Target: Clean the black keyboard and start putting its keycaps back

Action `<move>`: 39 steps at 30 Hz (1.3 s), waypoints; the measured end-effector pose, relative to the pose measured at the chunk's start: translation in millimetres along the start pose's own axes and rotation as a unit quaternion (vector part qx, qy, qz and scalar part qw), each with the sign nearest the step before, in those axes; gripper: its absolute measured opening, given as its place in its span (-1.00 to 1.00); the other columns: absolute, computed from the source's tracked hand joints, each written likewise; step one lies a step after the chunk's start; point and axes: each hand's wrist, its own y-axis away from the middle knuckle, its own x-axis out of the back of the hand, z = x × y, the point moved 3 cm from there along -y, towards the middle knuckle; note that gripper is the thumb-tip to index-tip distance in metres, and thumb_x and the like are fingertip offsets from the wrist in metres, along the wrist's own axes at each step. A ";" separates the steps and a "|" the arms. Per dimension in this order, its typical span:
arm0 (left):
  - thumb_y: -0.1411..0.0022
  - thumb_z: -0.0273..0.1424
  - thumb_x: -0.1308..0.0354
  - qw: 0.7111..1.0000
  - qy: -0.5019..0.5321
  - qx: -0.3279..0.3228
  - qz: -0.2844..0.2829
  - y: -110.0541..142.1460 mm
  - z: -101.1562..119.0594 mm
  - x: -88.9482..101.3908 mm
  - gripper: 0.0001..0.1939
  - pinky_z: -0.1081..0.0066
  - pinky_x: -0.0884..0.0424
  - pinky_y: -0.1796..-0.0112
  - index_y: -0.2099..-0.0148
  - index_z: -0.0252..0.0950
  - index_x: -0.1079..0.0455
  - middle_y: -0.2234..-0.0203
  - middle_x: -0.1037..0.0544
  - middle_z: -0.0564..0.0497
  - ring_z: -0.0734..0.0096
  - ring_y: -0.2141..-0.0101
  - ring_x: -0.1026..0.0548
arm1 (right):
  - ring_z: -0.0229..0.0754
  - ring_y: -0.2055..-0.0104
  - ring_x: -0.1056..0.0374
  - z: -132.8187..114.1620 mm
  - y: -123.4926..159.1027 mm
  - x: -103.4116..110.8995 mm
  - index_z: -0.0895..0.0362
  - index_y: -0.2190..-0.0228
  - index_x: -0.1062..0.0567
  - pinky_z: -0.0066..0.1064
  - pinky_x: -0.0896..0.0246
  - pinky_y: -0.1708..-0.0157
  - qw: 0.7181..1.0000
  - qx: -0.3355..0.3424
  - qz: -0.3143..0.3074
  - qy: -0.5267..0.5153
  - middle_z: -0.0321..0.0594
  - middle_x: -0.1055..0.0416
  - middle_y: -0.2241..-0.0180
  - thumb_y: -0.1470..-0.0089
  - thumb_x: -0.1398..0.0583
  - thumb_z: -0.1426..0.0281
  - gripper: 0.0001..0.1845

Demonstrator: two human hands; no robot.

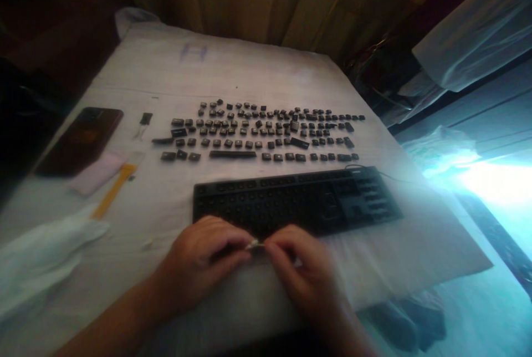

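My left hand [203, 260] and my right hand [305, 268] meet at the near edge of a black keyboard [291, 202]. Pinched between their fingertips is a small thin stick with a white end [251, 244], which looks like a cotton swab; its details are blurred. Both hands are closed, the left around the white end and the right at the other end. The keyboard's key caps are off, and its cable runs from the back right. Behind it lie rows of loose black keycaps [238, 144], among them the long space bar [233, 154].
On the left lie a dark phone [83, 138], a pink cloth or paper [100, 173], a yellow-orange strip-like tool [114, 190] and a crumpled white cloth or bag [45, 257]. A small dark-ended brush-like item [145, 119] lies beyond them. The white-covered table [257, 74] ends at the right.
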 end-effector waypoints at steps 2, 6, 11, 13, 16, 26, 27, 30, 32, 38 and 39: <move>-0.37 -0.41 -0.17 1.000 0.004 0.005 -0.001 -0.1 0.1 0.2 -0.92 0.46 -0.48 0.32 0.14 -0.23 -0.48 0.39 -0.64 0.06 0.45 0.36 -0.59 | -0.28 0.50 -0.38 0.0 -0.1 0.0 0.10 0.45 -0.51 -0.49 -0.27 0.50 1.000 -0.003 0.000 -0.004 -0.32 -0.48 0.52 -0.18 -0.19 0.53 -0.82; -0.36 -0.41 -0.18 1.000 0.005 0.001 0.006 0.5 0.1 0.9 -0.93 0.46 -0.47 0.34 0.19 -0.24 -0.48 0.42 -0.63 0.05 0.44 0.38 -0.59 | -0.27 0.50 -0.39 -0.5 -0.6 -0.4 0.11 0.45 -0.50 -0.48 -0.27 0.49 1.000 0.004 -0.024 -0.015 -0.32 -0.46 0.53 -0.18 -0.19 0.53 -0.81; -0.39 -0.44 -0.14 1.000 0.008 0.000 -0.004 -0.7 1.2 1.0 -0.92 0.47 -0.45 0.32 0.17 -0.23 -0.46 0.39 -0.62 0.08 0.47 0.36 -0.58 | -0.29 0.47 -0.39 0.3 -0.1 -0.3 0.12 0.44 -0.49 -0.50 -0.26 0.46 0.999 0.013 -0.037 -0.023 -0.32 -0.46 0.51 -0.20 -0.19 0.54 -0.82; -0.39 -0.45 -0.11 1.000 0.009 -0.002 -0.008 -0.8 2.0 0.3 -0.91 0.47 -0.44 0.31 0.16 -0.24 -0.45 0.38 -0.62 0.08 0.47 0.35 -0.57 | -0.29 0.47 -0.39 0.8 0.6 -0.9 0.11 0.44 -0.48 -0.50 -0.26 0.46 0.999 0.007 -0.040 -0.030 -0.32 -0.46 0.51 -0.21 -0.18 0.53 -0.81; -0.41 -0.48 -0.06 0.999 -0.016 -0.020 -0.018 1.9 2.9 -3.6 -0.87 0.43 -0.42 0.29 0.14 -0.24 -0.43 0.36 -0.62 0.07 0.45 0.33 -0.56 | -0.28 0.47 -0.40 1.2 2.1 -3.0 0.10 0.45 -0.48 -0.49 -0.27 0.47 0.998 -0.020 -0.044 -0.044 -0.32 -0.46 0.51 -0.22 -0.17 0.51 -0.80; -0.40 -0.53 0.08 0.989 -0.128 -0.070 0.004 9.9 10.0 -7.5 -0.81 0.35 -0.25 0.39 0.28 -0.27 -0.28 0.50 -0.40 0.04 0.37 0.45 -0.34 | -0.31 0.54 -0.32 -4.0 5.0 -11.6 0.10 0.53 -0.40 -0.51 -0.19 0.53 0.997 -0.043 -0.034 -0.052 -0.36 -0.39 0.57 -0.25 -0.12 0.45 -0.71; -0.41 -0.52 0.09 0.992 -0.112 -0.060 0.005 10.0 10.0 -7.0 -0.80 0.35 -0.23 0.41 0.29 -0.26 -0.26 0.51 -0.37 0.05 0.37 0.46 -0.32 | -0.32 0.54 -0.31 -4.6 4.9 -12.1 0.10 0.53 -0.40 -0.51 -0.18 0.53 0.997 -0.038 -0.038 -0.052 -0.36 -0.39 0.57 -0.26 -0.12 0.45 -0.70; -0.43 -0.50 0.11 0.996 -0.075 -0.043 0.017 11.0 9.0 -6.2 -0.79 0.37 -0.21 0.42 0.30 -0.25 -0.23 0.52 -0.33 0.06 0.39 0.47 -0.30 | -0.33 0.54 -0.32 -5.8 4.7 -12.3 0.11 0.52 -0.42 -0.53 -0.19 0.52 0.997 -0.025 -0.046 -0.049 -0.35 -0.39 0.57 -0.27 -0.12 0.44 -0.70; -0.44 -0.48 0.09 0.997 -0.059 -0.039 0.018 11.5 8.0 -6.4 -0.79 0.38 -0.22 0.42 0.30 -0.25 -0.24 0.51 -0.35 0.07 0.41 0.46 -0.31 | -0.33 0.54 -0.32 -5.8 5.1 -11.6 0.11 0.53 -0.42 -0.53 -0.18 0.53 0.998 -0.016 -0.044 -0.037 -0.35 -0.39 0.57 -0.28 -0.12 0.43 -0.69; -0.42 -0.50 -0.02 1.000 -0.011 -0.021 -0.010 8.7 5.6 -7.6 -0.89 0.43 -0.36 0.30 0.16 -0.25 -0.37 0.39 -0.51 0.05 0.43 0.35 -0.47 | -0.32 0.57 -0.31 -3.5 5.7 -7.7 0.11 0.55 -0.42 -0.51 -0.17 0.54 0.999 0.011 -0.032 0.005 -0.35 -0.36 0.61 -0.32 -0.09 0.41 -0.63; -0.42 -0.50 -0.03 1.000 -0.008 -0.018 -0.010 7.8 5.4 -7.4 -0.89 0.44 -0.37 0.30 0.16 -0.25 -0.37 0.39 -0.53 0.05 0.44 0.34 -0.48 | -0.32 0.55 -0.33 -3.6 5.3 -7.1 0.12 0.53 -0.43 -0.50 -0.19 0.53 0.999 0.013 -0.029 0.006 -0.34 -0.38 0.59 -0.31 -0.09 0.42 -0.65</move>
